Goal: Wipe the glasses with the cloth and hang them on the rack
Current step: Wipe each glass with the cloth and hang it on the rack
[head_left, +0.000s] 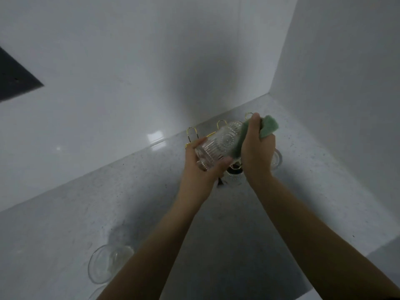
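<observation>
My left hand (201, 167) grips the base of a ribbed clear glass (218, 144), held tilted above the counter. My right hand (257, 148) holds a green cloth (268, 126) bunched against the glass's mouth end. Behind the glass stands a gold wire rack (192, 133) with upright loops. Another ribbed glass (234, 178) sits on the rack under my hands, and a third glass (277, 159) shows partly behind my right wrist.
A smooth clear glass (104, 265) lies on the grey speckled counter (108, 202) at the lower left, with another rim at the bottom edge. White walls meet in a corner behind the rack. A dark panel (15, 79) is at the far left.
</observation>
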`<state>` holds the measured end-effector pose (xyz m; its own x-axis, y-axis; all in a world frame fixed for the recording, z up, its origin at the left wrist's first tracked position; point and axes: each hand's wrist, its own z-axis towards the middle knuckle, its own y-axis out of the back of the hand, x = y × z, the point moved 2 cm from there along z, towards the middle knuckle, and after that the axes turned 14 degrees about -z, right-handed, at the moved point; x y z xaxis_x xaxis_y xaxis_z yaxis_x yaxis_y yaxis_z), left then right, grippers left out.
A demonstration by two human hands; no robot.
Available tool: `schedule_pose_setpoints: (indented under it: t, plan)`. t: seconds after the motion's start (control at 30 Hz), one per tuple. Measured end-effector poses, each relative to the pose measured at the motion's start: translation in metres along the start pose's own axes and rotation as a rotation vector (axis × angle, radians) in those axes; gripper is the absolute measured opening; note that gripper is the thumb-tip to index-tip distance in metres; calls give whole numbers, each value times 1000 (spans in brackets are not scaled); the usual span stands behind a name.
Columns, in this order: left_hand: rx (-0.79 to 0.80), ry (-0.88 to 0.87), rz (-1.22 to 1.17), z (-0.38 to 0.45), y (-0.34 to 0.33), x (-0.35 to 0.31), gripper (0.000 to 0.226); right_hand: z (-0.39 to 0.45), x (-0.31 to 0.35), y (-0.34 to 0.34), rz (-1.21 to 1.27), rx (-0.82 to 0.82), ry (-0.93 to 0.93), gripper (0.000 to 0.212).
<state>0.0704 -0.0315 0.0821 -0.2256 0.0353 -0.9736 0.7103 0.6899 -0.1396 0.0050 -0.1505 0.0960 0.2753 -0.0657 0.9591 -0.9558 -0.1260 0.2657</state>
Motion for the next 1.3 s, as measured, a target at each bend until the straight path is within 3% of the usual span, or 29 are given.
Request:
schedule_pose_setpoints:
  t: [0.1,0.2,0.47,0.83,1.3]
  plan:
    - [-68,91,-113,19,8,-4,73,5,0,-9,-43,22,110,35]
    - [-181,87,-68,38,15,-15,88,11,-2,-16,-58,22,148,37]
    - [-321,-168,153,93,45,-37,66,35,-8,-30,-15,8,101,28]
    - [-241,-189,754,132,48,-14,61,41,-10,-43,22,49,182,31]
    - [-146,42,885,149,38,11,61,32,5,-39,148,130,155,36]
